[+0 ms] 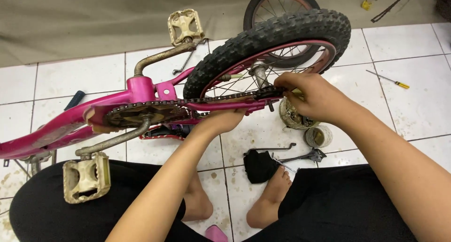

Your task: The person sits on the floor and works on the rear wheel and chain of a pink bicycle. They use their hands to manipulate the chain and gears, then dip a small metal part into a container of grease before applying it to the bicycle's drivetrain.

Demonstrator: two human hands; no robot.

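A pink child's bicycle frame [70, 117] lies upside down across my lap, with a knobby rear wheel [263, 40], a dark chain [206, 100] and two worn cream pedals [87, 176]. My left hand [223, 121] holds the pink chain stay from below, under the chain. My right hand [310, 97] pinches the chain at the rear sprocket beside the wheel axle [259, 73]; its fingertips are closed on the links. The sprocket itself is mostly hidden by my fingers.
On the white tiled floor lie a yellow-handled screwdriver [389, 80], a round tin of small parts [295, 120], a small round lid [318, 136], a black rag with metal tools [263, 164], a wrench [183, 63] and a second wheel [277, 7]. My bare feet rest below.
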